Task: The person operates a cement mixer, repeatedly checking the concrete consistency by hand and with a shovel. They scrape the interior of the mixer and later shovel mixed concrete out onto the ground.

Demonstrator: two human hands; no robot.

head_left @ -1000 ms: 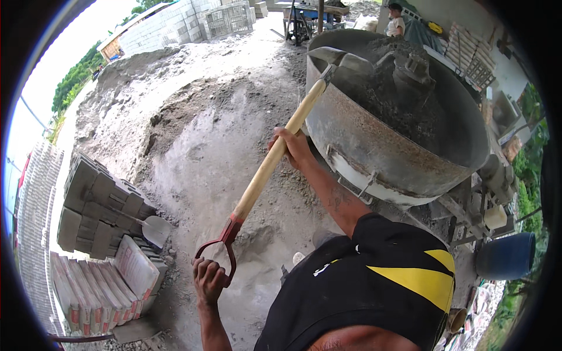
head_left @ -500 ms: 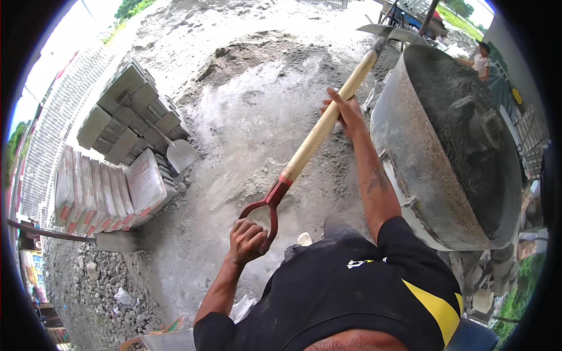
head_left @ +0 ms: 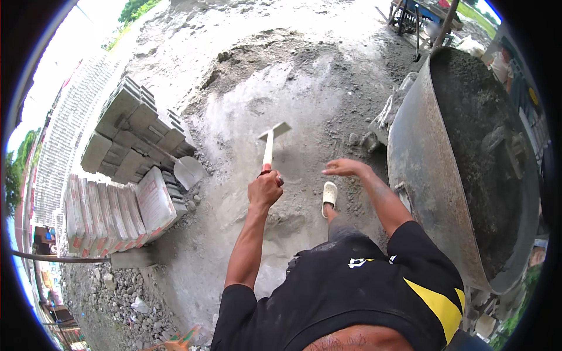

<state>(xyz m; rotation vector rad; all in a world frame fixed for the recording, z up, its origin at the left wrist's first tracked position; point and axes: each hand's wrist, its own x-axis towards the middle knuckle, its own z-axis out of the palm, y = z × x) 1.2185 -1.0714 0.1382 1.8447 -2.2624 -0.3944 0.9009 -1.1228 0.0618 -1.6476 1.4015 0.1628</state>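
Far left, a stack of grey concrete paving blocks point(head_left: 137, 126) stands by a row of grey cement sacks point(head_left: 111, 210), with a second shovel point(head_left: 186, 169) lying against them. The left hand point(head_left: 264, 188) is clenched on the red grip of the wooden-handled, flat-bladed shovel point(head_left: 270, 145), whose blade hangs out over the sandy ground point(head_left: 246, 105). The right hand point(head_left: 345, 168) is off the shaft, fingers spread and holding nothing. One hand alone may let the blade twist or drop toward the foot in a pale sandal point(head_left: 329, 196). Right, the big steel mixer drum point(head_left: 421, 175) stands close; a loose swing could strike its rim.
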